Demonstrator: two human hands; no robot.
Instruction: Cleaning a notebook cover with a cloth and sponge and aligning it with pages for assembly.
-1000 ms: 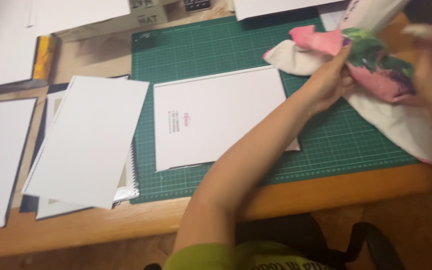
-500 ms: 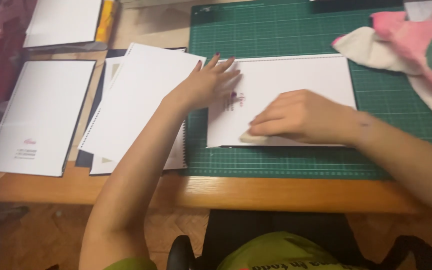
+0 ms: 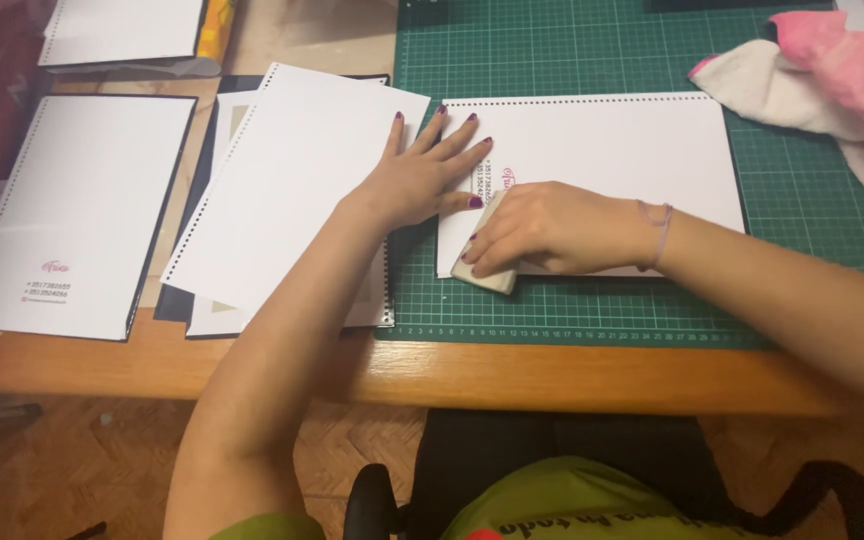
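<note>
Left hand (image 3: 422, 175): lies flat and unclenched, fingers spread, palm down across the left edge of a white punched sheet (image 3: 612, 160) at the centre of the frame. It presses the sheet and grasps nothing. The nails are painted dark purple.

Right hand (image 3: 542, 225): curled over a small pale block (image 3: 482, 270), which looks like an eraser, gripping it from above. The block rests on the lower left corner of the same sheet, partly overhanging onto the mat. A thin pink band circles the right wrist.

White punched sheet: lies landscape on a green cutting mat (image 3: 592, 50), a row of small holes running along its upper edge. A small pink mark and some fine print sit just right of the left hand's fingertips; too small to make out.

Green cutting mat: printed with a grid, fills the upper centre and right of the frame and lies on a wooden worktop (image 3: 552, 375), whose front edge crosses the lower part of the frame.

Left of the mat: a stack of white punched sheets (image 3: 292, 190), tilted, over a darker cover. Further left, apart from it, lies another white sheet (image 3: 72, 200) with small pink print near its lower end. A further white stack (image 3: 122, 30) sits at the upper left edge.

Upper right: a bundle of pink and cream cloth (image 3: 822, 70) lies on the mat, well apart from both hands.
</note>
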